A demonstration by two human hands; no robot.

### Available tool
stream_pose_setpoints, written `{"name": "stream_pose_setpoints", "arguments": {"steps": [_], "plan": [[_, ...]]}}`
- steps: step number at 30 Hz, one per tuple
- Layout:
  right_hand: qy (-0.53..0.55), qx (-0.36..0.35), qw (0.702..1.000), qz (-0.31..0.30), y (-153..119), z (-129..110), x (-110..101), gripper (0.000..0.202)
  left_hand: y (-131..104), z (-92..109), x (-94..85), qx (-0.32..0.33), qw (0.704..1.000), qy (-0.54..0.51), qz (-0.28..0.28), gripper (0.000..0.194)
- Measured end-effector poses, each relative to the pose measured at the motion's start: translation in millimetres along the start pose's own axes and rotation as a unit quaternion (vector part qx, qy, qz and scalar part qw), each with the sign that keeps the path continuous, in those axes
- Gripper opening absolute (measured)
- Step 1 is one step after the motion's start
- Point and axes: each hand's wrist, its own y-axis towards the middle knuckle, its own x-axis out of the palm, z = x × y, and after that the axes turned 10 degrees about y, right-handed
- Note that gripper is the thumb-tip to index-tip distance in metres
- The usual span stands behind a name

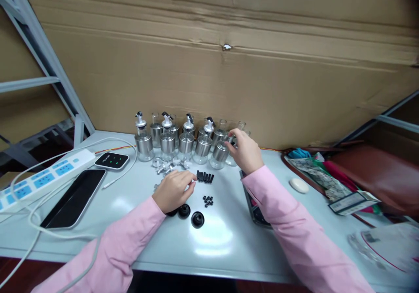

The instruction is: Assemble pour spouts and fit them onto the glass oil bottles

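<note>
My right hand is closed at the neck of a glass bottle with a steel sleeve, at the right of the front row. No pourer top shows on that bottle. My left hand hovers low over the table, fingers curled together beside a row of short black levers; what they hold, if anything, is hidden. Silver pourer parts lie just behind it. Black round caps sit nearer to me, one partly under my left wrist. Several small black plugs lie between.
More sleeved bottles stand along the cardboard wall, some with pourers. A power strip, a phone and cables lie left. A dark tray is under my right forearm; a white oval object and a brown bag are right.
</note>
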Motion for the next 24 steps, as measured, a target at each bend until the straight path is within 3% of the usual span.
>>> {"name": "stream_pose_setpoints", "arguments": {"steps": [5,8,11,14,16,18,21,24], "plan": [[0.012,-0.006,1.0,0.003,-12,1,-10,0.011,1,1,-1.1,0.001,1.0,-0.004,-0.011,0.017],[0.066,-0.013,0.997,0.047,-22,-1,-14,0.011,0,2,-1.0,-0.02,0.999,-0.035,0.004,0.017],[0.145,-0.035,0.979,0.137,-30,-8,-22,0.009,-2,3,0.9,-0.079,0.988,-0.126,0.039,0.027],[0.267,-0.032,0.945,0.186,-37,-20,-30,0.008,-2,6,2.2,-0.152,0.946,-0.281,0.048,0.051],[0.376,0.009,0.915,0.148,-42,-28,-32,0.01,-1,9,1.1,-0.182,0.902,-0.39,0.029,0.062],[0.494,0.062,0.864,0.072,-47,-37,-29,0.012,1,12,-2.2,-0.198,0.844,-0.499,-0.005,0.069],[0.625,0.123,0.771,-0.027,-53,-49,-18,0.017,2,17,-9.0,-0.211,0.705,-0.669,-0.101,0.071],[0.678,0.163,0.716,-0.044,-58,-59,-5,0.019,0,23,-12.4,-0.224,0.568,-0.767,-0.197,0.061]]}}
